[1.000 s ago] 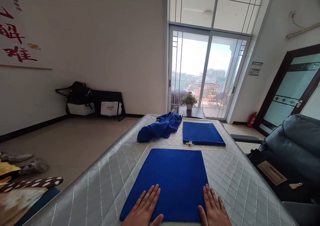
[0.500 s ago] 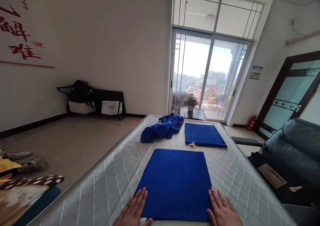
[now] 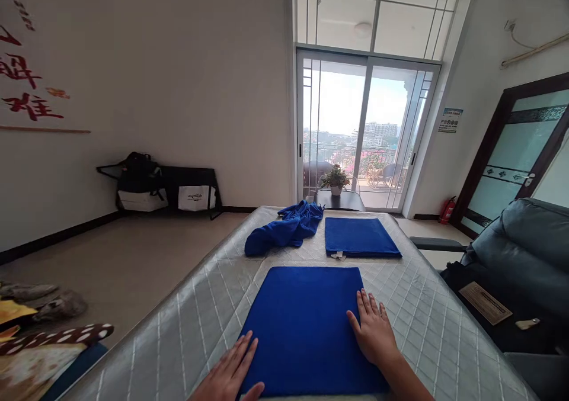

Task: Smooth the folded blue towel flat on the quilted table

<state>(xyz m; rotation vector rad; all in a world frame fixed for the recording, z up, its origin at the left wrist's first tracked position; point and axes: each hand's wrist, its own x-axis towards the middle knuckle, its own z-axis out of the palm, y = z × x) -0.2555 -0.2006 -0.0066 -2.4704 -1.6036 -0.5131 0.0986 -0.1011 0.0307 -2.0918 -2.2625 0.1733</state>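
A flat blue cloth (image 3: 306, 336), squared off at its edges, lies on the quilted silver-grey mattress (image 3: 200, 306) in front of me. My left hand (image 3: 231, 368) rests at its near left edge, fingers stretched out. On its right edge, a little past the middle, my right hand (image 3: 373, 324) lies flat with the thumb spread. Beyond it is a neatly folded blue cloth (image 3: 362, 237) with a small white tag at its front edge. A crumpled blue cloth (image 3: 287, 229) lies to the left of that.
Right of the mattress stands a dark leather armchair (image 3: 524, 265) with a brown card on its seat. Past the far end, a potted plant (image 3: 336, 179) sits on a small dark table. At lower left is a bundle of patterned fabric (image 3: 53, 353).
My right hand has slid forward along the cloth's right edge, away from me. The left hand stays at the near left edge. The view has shifted slightly.
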